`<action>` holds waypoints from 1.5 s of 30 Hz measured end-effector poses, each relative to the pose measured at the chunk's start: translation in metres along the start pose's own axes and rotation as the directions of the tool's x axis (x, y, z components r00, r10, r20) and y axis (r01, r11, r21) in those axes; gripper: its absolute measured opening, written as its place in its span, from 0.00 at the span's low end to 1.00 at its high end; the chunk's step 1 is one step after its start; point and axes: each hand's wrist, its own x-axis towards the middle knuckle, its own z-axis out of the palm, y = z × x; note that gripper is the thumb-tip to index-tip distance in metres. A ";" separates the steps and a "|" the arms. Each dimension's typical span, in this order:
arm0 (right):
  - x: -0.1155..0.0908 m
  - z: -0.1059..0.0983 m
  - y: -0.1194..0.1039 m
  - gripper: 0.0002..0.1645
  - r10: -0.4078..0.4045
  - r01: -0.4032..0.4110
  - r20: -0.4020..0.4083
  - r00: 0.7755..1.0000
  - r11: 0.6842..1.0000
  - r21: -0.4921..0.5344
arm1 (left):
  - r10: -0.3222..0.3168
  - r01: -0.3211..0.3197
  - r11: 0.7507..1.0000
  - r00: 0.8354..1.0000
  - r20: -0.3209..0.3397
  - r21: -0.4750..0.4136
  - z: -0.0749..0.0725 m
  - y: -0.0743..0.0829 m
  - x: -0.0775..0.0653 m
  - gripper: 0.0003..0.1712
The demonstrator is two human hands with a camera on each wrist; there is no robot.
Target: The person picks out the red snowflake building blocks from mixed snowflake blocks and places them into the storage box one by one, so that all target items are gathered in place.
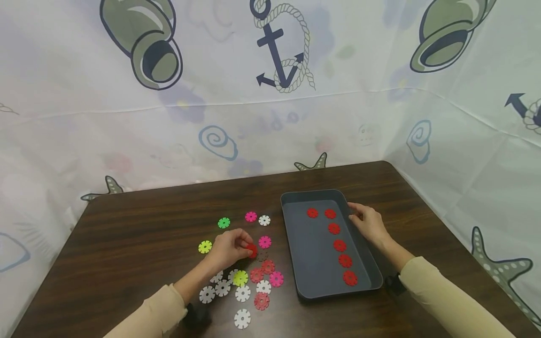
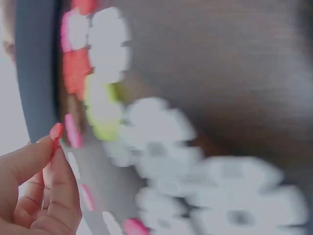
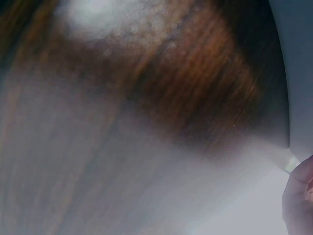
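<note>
My left hand [image 1: 228,249] pinches a red notched disc [image 1: 252,250] between thumb and fingertips, above the loose discs on the table. In the left wrist view the same red disc [image 2: 56,131] shows nearly edge-on at the fingertips. To its right lies a grey tray [image 1: 313,291], where several red discs [image 1: 340,245] form a column along the right side, with one more red disc [image 1: 312,212] beside the top of it. My right hand [image 1: 368,224] holds the tray's right rim near the far corner. In the right wrist view only part of the right hand [image 3: 299,200] shows.
Around the left hand lie white discs [image 1: 243,293], pink discs [image 1: 276,279], yellow discs [image 1: 204,247], a green disc [image 1: 224,222], a brown disc [image 1: 263,256] and more red discs [image 1: 261,301]. The dark wooden table [image 1: 139,244] meets a printed cloth [image 1: 253,131] behind.
</note>
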 end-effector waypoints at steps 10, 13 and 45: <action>0.000 0.001 0.003 0.22 0.013 -0.013 0.000 1.000 1.000 -0.001 | -0.041 0.061 0.943 0.997 0.067 -0.326 0.015 0.050 0.046 0.12; 0.000 0.002 0.004 0.22 0.008 -0.008 -0.008 1.000 1.000 -0.001 | -0.037 0.071 0.921 0.995 0.096 -0.384 0.027 0.066 0.059 0.13; 0.000 -0.001 -0.002 0.21 0.004 -0.004 -0.017 1.000 1.000 0.000 | 0.010 -0.004 0.991 0.999 0.043 -0.133 0.097 0.091 0.100 0.10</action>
